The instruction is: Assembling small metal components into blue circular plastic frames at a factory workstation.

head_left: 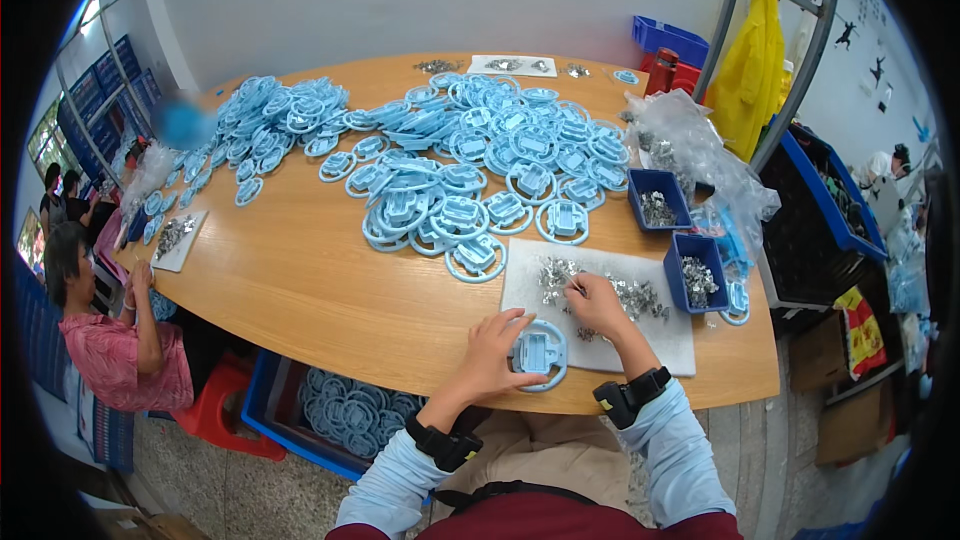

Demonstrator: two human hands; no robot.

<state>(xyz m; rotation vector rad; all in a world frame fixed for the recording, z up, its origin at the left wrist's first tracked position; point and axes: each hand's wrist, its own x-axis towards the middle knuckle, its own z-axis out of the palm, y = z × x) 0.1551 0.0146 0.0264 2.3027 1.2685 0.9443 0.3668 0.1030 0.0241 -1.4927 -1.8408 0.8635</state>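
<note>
"Where is the piece in hand?"

"A light-blue ring (539,352) lies flat near the front edge of a wooden table (310,250), by the near left corner of a white mat (640,348). The worker's left hand (492,355) holds it, thumb and fingers set wide at opposite sides of the rim."

"And the right hand (597,306)?"

"It dips to metal clips (637,298) scattered on the mat, fingers drawn narrow. Whether they hold a clip cannot be told."

"What surrounds the work?"

"Two blue bins of clips: the near bin (697,247) at the mat's right edge, the far bin (655,181) just beyond. A heap (480,160) of similar rings spreads across the table; more fill a crate (262,390) below."

"Anyone else?"

"At left, a person (125,365) in pink sits on a red stool (232,410), hands together, beside a white board (182,256) bearing metal parts."
</note>
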